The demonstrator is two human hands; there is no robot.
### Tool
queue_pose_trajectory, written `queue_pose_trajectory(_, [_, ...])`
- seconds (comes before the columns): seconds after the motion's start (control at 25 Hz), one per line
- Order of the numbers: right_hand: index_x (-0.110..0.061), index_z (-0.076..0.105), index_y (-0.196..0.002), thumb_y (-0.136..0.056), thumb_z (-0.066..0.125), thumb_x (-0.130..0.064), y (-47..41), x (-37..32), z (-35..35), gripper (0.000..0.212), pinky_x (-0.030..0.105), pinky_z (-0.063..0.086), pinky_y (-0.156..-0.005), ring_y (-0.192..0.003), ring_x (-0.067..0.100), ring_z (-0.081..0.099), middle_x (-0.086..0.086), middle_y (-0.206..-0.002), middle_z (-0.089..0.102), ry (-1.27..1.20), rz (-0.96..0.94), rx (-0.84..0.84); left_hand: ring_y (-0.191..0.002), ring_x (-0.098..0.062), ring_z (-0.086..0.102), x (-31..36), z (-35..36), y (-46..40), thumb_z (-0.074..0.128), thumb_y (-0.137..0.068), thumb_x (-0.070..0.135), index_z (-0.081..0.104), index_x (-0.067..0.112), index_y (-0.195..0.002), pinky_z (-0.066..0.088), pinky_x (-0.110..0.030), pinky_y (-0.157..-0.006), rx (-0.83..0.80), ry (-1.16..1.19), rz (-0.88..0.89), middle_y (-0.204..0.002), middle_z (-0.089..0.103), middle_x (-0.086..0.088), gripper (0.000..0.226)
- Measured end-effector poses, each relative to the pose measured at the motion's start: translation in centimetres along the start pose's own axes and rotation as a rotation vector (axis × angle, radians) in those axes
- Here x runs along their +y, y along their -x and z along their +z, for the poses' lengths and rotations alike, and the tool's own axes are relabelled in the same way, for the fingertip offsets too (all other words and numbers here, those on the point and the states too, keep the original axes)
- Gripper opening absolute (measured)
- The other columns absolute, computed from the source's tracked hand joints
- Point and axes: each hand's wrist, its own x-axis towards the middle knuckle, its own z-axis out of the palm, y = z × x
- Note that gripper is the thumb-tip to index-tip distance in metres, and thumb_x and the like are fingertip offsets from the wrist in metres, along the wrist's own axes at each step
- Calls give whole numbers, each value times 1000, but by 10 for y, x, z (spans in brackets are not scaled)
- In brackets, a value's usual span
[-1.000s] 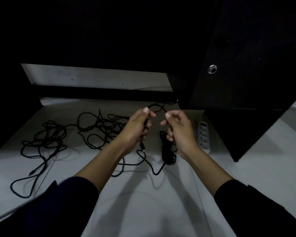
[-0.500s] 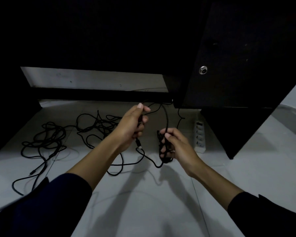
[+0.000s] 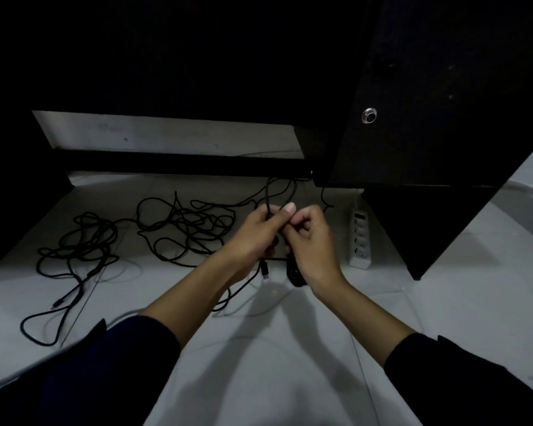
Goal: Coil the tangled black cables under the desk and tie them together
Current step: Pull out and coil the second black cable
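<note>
Pinching one cable [image 3: 268,196] at frame centre, the left hand [image 3: 256,235] and right hand [image 3: 313,241] risk snagging the tangle [image 3: 185,229] at centre left.

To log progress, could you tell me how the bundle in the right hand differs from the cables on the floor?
The bundle is tightly coiled and held off the floor by the right hand; the floor cables sprawl in loose, tangled loops, untouched. The bundle is compact; the cables spread wide. Both are thin and black.
</note>
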Motion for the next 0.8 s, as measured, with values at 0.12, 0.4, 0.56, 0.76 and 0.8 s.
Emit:
queue_pose_trajectory(0.12, [-26, 50, -89, -91, 63, -18, 5, 1, 2, 15, 51, 53, -66, -72, 29, 64, 13, -81, 64, 52, -47, -49, -51, -3, 41, -2, 1, -3, 43, -101, 33, 55, 16, -91, 32, -17, -46, 75, 48, -27, -69, 51, 2, 23])
queue_pose_trajectory(0.4, [-17, 54, -93, -95, 58, -17, 21, 9, -7, 4, 20, 42, -50, -59, 11, 54, 3, -75, 58, -78, 96, -191, -52, -7, 39, -2, -6, -10, 34, -104, 33, 50, 18, -89, 33, -22, -53, 149, 115, 23, -65, 54, 5, 27])
queue_pose_trajectory(0.56, [-15, 60, -82, -98, 51, -18, 26, 21, -17, 19, 15, 44, -61, -64, 6, 57, 7, -76, 64, -35, 81, -353, -63, -11, 52, -5, -8, -11, 34, -104, 33, 49, 17, -88, 46, -33, -73, 130, 230, 22, -59, 46, 3, 27])
queue_pose_trajectory(0.76, [-13, 64, -82, -98, 49, -37, 28, 41, -33, 33, 32, 49, -80, -79, 11, 64, 1, -81, 69, 270, 54, -521, -39, -3, 27, 3, -11, -12, 34, -104, 32, 46, 17, -86, 28, -17, -39, 87, 322, 28, -55, 35, 7, 26])
queue_pose_trajectory(0.8, [-15, 64, -82, -97, 48, -41, 27, 44, -38, 34, 32, 49, -81, -83, 8, 63, -3, -83, 69, 368, 26, -573, -38, -3, 25, 5, -13, -13, 34, -104, 31, 46, 17, -86, 24, -15, -36, 85, 317, 26, -55, 35, 8, 26])
